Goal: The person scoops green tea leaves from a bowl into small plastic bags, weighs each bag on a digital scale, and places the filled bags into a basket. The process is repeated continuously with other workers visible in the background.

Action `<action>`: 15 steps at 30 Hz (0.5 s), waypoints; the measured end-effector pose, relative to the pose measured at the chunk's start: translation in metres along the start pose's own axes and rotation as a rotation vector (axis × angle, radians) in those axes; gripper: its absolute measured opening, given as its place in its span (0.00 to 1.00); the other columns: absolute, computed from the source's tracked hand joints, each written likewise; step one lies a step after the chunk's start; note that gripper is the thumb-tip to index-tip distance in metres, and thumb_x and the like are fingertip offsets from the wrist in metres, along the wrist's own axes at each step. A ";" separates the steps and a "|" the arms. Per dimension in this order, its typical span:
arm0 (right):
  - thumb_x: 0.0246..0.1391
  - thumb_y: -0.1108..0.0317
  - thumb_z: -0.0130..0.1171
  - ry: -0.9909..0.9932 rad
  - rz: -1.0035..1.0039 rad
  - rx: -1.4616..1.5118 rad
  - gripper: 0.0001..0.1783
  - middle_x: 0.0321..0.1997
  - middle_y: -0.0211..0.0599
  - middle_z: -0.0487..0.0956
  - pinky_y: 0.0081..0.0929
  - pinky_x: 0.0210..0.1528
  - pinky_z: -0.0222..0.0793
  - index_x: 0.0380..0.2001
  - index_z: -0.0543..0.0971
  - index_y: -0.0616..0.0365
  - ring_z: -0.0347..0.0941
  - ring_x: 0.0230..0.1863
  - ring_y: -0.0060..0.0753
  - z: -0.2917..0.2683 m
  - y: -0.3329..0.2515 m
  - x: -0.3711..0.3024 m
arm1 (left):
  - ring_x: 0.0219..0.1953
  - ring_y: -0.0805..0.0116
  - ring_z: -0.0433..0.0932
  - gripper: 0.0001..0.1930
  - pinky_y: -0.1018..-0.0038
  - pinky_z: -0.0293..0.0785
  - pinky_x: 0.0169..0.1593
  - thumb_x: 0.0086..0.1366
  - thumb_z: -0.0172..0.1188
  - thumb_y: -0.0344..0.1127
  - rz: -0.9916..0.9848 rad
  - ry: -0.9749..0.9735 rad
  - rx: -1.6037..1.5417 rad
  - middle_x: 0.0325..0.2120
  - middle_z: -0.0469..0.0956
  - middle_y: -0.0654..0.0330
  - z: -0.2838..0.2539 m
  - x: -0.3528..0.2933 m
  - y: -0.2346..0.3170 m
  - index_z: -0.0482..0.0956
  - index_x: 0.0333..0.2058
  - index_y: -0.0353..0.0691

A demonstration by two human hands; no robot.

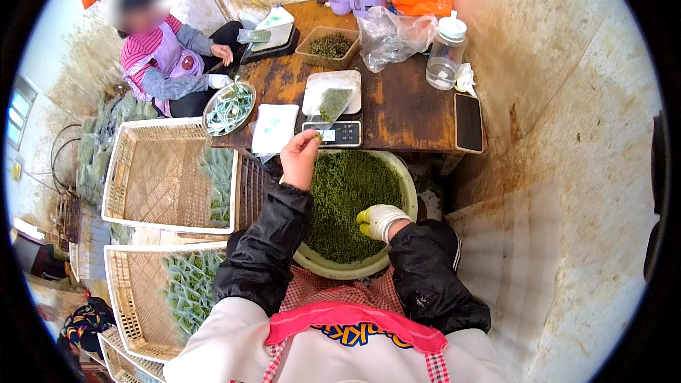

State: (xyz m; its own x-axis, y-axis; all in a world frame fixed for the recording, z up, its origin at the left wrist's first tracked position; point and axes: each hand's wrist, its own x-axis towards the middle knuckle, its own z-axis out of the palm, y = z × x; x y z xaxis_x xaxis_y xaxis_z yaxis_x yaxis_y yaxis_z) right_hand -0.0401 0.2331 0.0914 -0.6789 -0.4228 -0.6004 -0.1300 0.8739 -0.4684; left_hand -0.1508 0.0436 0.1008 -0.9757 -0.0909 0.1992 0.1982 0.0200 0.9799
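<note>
My bare left hand [299, 162] reaches to the front of a digital kitchen scale [312, 92], thumb and fingers pinched on the lower corner of a small clear plastic bag [332, 104]. Green bits fill part of that bag, which lies over the white weighing plate. Below the table edge stands a large round tub [408, 191] of small green grains or buds [347, 198]. Over its right side is my right hand [383, 222], in a white glove with yellow fingertips. Its fingers are curled together; whatever they may hold is hidden.
Left of the tub, cream plastic crates [170, 229] hold filled bags. On the wooden table [404, 113] are a stack of flat bags [275, 128], a brown bin [311, 53], a clear bottle [445, 57] and a phone [468, 122]. A co-worker [167, 64] sits left by a round tray [229, 108].
</note>
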 end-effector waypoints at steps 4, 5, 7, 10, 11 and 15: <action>0.56 0.60 0.54 -0.026 0.006 -0.021 0.20 0.48 0.40 0.80 0.38 0.50 0.70 0.52 0.77 0.47 0.75 0.48 0.47 -0.004 -0.004 0.000 | 0.28 0.59 0.77 0.08 0.70 0.73 0.32 0.57 0.61 0.26 0.498 0.109 0.662 0.27 0.77 0.53 0.015 0.029 0.002 0.80 0.37 0.36; 0.56 0.59 0.54 -0.026 0.005 -0.027 0.20 0.48 0.40 0.80 0.38 0.50 0.70 0.52 0.77 0.47 0.75 0.48 0.47 -0.005 -0.004 -0.001 | 0.28 0.54 0.77 0.08 0.66 0.73 0.32 0.57 0.60 0.27 0.666 0.119 0.807 0.28 0.77 0.52 0.016 0.036 -0.001 0.80 0.36 0.37; 0.56 0.60 0.54 -0.013 -0.006 -0.022 0.20 0.47 0.40 0.80 0.39 0.50 0.70 0.52 0.77 0.47 0.75 0.48 0.47 -0.003 -0.002 -0.001 | 0.28 0.51 0.77 0.05 0.62 0.73 0.31 0.57 0.59 0.29 0.632 0.087 0.985 0.27 0.76 0.53 0.025 0.039 0.009 0.79 0.34 0.40; 0.55 0.61 0.54 -0.007 -0.017 -0.019 0.20 0.48 0.41 0.80 0.39 0.50 0.70 0.52 0.77 0.47 0.75 0.48 0.48 -0.003 -0.003 -0.002 | 0.27 0.50 0.76 0.02 0.59 0.72 0.29 0.58 0.58 0.32 0.590 0.050 1.174 0.26 0.74 0.55 0.028 0.042 0.014 0.76 0.30 0.43; 0.55 0.61 0.54 -0.008 -0.015 -0.010 0.20 0.47 0.41 0.80 0.40 0.50 0.70 0.52 0.77 0.47 0.75 0.48 0.48 -0.003 -0.003 -0.002 | 0.26 0.50 0.76 0.02 0.58 0.71 0.29 0.58 0.58 0.33 0.577 0.040 1.225 0.25 0.73 0.56 0.027 0.043 0.015 0.75 0.29 0.43; 0.55 0.61 0.55 0.000 -0.025 0.002 0.20 0.47 0.41 0.80 0.40 0.49 0.70 0.51 0.77 0.47 0.75 0.48 0.48 -0.001 0.000 -0.001 | 0.26 0.50 0.76 0.02 0.59 0.72 0.28 0.58 0.57 0.32 0.560 0.027 1.245 0.24 0.73 0.55 0.026 0.032 0.019 0.74 0.27 0.43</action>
State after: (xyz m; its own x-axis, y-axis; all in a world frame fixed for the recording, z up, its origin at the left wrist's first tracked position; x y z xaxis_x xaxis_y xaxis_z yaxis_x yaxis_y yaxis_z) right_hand -0.0407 0.2338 0.0928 -0.6752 -0.4442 -0.5889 -0.1453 0.8628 -0.4842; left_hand -0.1811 0.0672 0.1258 -0.7882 0.2068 0.5796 0.3348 0.9344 0.1219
